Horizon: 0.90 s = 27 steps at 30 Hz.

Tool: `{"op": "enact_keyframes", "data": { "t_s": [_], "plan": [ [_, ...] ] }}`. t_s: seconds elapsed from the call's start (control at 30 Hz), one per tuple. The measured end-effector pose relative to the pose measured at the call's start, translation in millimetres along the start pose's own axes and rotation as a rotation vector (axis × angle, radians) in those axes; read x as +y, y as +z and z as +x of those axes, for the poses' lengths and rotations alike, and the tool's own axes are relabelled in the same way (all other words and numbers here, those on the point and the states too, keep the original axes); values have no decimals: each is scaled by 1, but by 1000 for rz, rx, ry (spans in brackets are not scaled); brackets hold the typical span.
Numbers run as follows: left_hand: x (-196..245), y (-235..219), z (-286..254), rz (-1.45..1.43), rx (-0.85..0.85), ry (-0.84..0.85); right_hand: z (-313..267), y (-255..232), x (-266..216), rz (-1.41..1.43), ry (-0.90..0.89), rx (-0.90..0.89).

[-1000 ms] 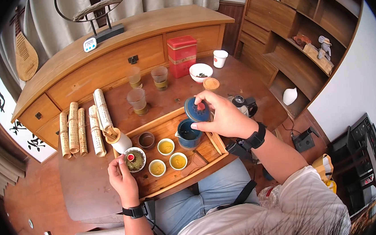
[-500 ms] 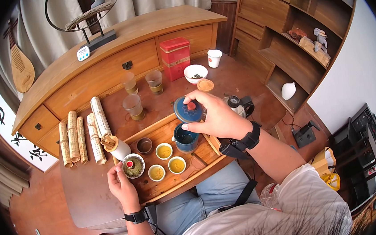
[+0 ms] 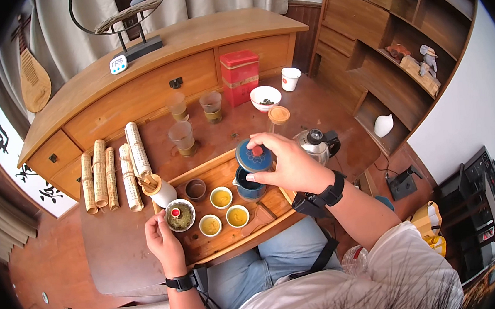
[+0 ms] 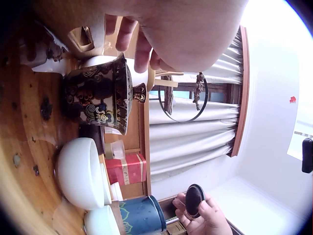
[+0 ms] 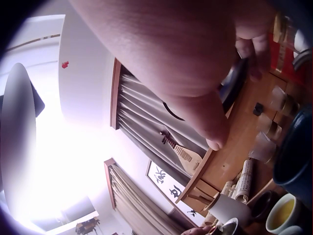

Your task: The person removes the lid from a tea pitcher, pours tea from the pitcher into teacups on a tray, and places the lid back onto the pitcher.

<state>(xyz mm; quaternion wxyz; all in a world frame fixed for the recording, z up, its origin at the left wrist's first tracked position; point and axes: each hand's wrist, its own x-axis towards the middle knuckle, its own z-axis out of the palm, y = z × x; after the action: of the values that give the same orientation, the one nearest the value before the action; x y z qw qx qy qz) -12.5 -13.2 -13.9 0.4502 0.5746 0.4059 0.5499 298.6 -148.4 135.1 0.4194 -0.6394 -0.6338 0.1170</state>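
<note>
In the head view my right hand (image 3: 298, 165) pinches the red knob of a blue teapot lid (image 3: 252, 157). The lid is tilted over the open blue teapot (image 3: 252, 190), a gap between them in the left wrist view. My left hand (image 3: 166, 244) is beside a patterned lidded tea bowl (image 3: 180, 220) at the tray's left end. Its fingers (image 4: 143, 54) extend loosely past the bowl's lid and hold nothing. Several small white cups of yellow tea (image 3: 237, 216) stand between the bowl and the teapot, with a dark cup (image 3: 195, 188) behind them.
The wooden tray (image 3: 221, 252) has a raised rim. A white holder of wooden tools (image 3: 164, 194) and bamboo scrolls (image 3: 101, 176) stand left. Behind are glasses (image 3: 182, 138), a red tin (image 3: 240, 75) and a white bowl (image 3: 266, 97). A metal kettle (image 3: 313, 147) stands right.
My right hand has brought the lid slightly left and lower, more directly over the teapot. My left hand stays beside the lidded tea bowl. The head view has shifted a little.
</note>
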Motion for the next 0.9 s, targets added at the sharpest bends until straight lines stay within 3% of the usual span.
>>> {"op": "enact_keyframes", "data": {
  "t_s": [0.27,0.47,0.53,0.67,0.9],
  "plan": [
    [12,6,-2,92,36,15,-11,21,17,-50,31,-99],
    [7,4,-1,55,19,5,-8,20,12,-59,-21,92],
    [5,5,0,35,19,5,-8,20,12,27,31,-20],
    [11,5,-2,47,29,-21,-14,31,19,-71,-35,-33],
    [18,7,-3,117,39,-5,-21,41,31,-38,4,-69]
  ]
}}
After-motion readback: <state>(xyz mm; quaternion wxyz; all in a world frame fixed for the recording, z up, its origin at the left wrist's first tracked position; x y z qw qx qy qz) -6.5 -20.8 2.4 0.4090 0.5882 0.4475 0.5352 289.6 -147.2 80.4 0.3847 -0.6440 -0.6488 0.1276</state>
